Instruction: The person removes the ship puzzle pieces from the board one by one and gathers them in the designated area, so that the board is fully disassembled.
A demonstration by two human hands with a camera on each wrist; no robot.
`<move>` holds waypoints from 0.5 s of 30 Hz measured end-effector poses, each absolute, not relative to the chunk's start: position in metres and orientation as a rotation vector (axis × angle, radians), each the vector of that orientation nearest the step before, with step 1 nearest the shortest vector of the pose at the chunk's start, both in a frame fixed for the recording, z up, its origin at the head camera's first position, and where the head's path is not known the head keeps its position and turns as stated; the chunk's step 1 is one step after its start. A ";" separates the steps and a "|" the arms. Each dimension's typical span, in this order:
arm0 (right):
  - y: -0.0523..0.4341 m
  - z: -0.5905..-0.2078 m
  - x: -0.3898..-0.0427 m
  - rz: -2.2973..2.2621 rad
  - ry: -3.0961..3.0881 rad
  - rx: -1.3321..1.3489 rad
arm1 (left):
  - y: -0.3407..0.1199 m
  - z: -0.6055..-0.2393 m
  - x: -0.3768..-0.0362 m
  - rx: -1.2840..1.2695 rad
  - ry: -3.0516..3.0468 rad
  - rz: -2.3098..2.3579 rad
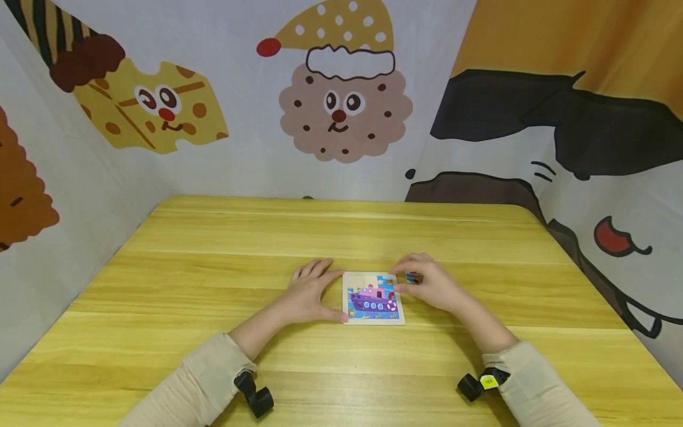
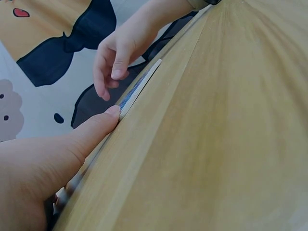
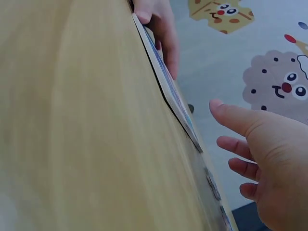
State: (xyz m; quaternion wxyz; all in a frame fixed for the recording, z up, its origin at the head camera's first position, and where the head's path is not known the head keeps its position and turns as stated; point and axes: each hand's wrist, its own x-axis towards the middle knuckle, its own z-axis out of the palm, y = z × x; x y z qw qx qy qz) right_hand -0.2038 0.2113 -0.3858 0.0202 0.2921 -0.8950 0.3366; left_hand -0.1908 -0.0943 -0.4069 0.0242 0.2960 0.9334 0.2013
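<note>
We saw the left hand lying flat on the yellow wooden table, fingers straight, its thumb pressed against the left edge of the square wooden puzzle board with a purple ship on blue water. The right hand rested at the board's upper right corner, fingers loosely bent over the table; we could not tell whether they held the small multicoloured puzzle piece lying beneath them, just beside the board.

The board lay flat near the middle of the table, between the two hands, its pale frame showing round the picture. Nothing stood between the hands and the board.

We counted one board, one loose piece and two hands. A black wrist-worn camera sat at the cuff of each beige sleeve, two in all. Cartoon-printed cloth panels closed in the table behind and at both sides: a cheese face, a cookie face with a spotted hat, and dark shapes on orange.
</note>
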 end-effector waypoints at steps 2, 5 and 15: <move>0.209 -0.387 -0.203 1.010 -2.792 0.919 | -0.094 -0.407 -0.191 0.915 2.890 0.620; 0.206 -0.389 -0.203 0.967 -2.798 0.940 | -0.094 -0.408 -0.192 0.918 2.892 0.625; 0.197 -0.395 -0.203 0.895 -2.777 0.981 | -0.095 -0.409 -0.192 0.917 2.890 0.633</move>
